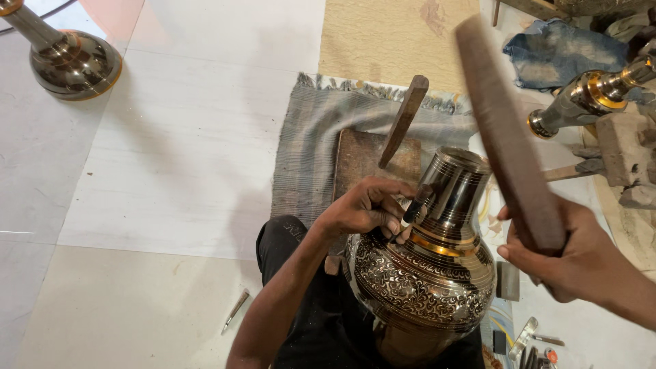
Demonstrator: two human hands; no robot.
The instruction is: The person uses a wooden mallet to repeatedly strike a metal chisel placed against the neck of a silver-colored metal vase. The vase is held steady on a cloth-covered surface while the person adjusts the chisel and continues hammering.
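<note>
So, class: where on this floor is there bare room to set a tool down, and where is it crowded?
Bare: the pale floor tiles between the lying vase, the grey mat and the small chisel. Crowded: around the engraved vase, both hands, and the right edge with tools and wooden blocks.

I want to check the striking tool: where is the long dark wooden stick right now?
In the head view, the long dark wooden stick is raised at the right, gripped by the right hand, beside the engraved metal vase.
</note>
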